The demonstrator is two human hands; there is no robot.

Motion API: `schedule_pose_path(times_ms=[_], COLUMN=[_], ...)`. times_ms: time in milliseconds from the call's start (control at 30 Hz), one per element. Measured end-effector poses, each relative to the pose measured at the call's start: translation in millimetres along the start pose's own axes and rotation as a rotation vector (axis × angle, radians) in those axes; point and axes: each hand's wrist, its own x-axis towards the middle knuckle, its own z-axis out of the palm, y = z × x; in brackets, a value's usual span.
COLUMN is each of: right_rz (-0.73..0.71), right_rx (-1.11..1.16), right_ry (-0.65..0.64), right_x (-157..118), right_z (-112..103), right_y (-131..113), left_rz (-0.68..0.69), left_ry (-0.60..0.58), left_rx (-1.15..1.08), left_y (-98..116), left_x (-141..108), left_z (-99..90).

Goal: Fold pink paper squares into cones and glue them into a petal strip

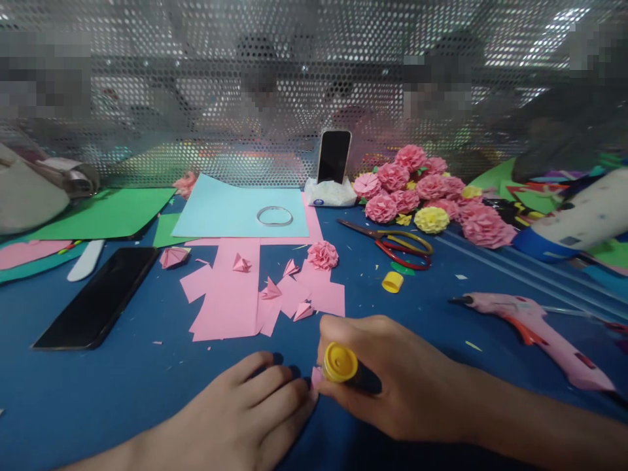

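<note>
In my right hand (402, 373) is an upright glue stick with a yellow end (340, 362), my fingers wrapped around its barrel. Its lower end meets a small pink paper piece (316, 378), mostly hidden by the hands. My left hand (267, 402) lies palm down with bent fingers, their tips gripping that piece against the table; the thumb is out of sight. Just beyond are folded pink paper petals (303, 311), flat pink paper sheets (226, 297) and a ruffled pink paper flower (322, 255). The yellow glue cap (392, 282) lies farther right.
Scissors (392, 243) lie beyond the cap, and a pink glue gun (534, 327) is at right. A black phone (98, 297) lies at left. Behind are a light-blue sheet (220, 209), a propped phone (334, 157), finished paper flowers (392, 176) and a perforated metal panel (196, 85).
</note>
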Motion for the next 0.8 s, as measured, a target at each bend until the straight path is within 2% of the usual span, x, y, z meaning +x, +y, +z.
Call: schedule_pose_path(times_ms=[167,333,600,700,800], right_rz=[0.030,0.054,0.005,0.015,-0.006], right_rx=[-0.045,-0.036,0.027,-0.023,0.024], right_ry=[-0.008,0.052,0.009,0.039,0.069], right_x=[-1,-2,-2,-1,0], right_z=[-3,-12,-8,-9,-14], right_y=[1,-1,-1,1,3], left_rz=[-0.009,0.001,-0.004,-0.002,0.005], left_ry=[0.019,0.023,0.001,0.000,0.020], left_rx=[0.037,0.063,0.061,0.073,0.079], left_y=[1,0,0,0,1], left_x=[1,0,2,1,-1], left_z=[-1.6,0.8,-2.9,-2.6,0.6])
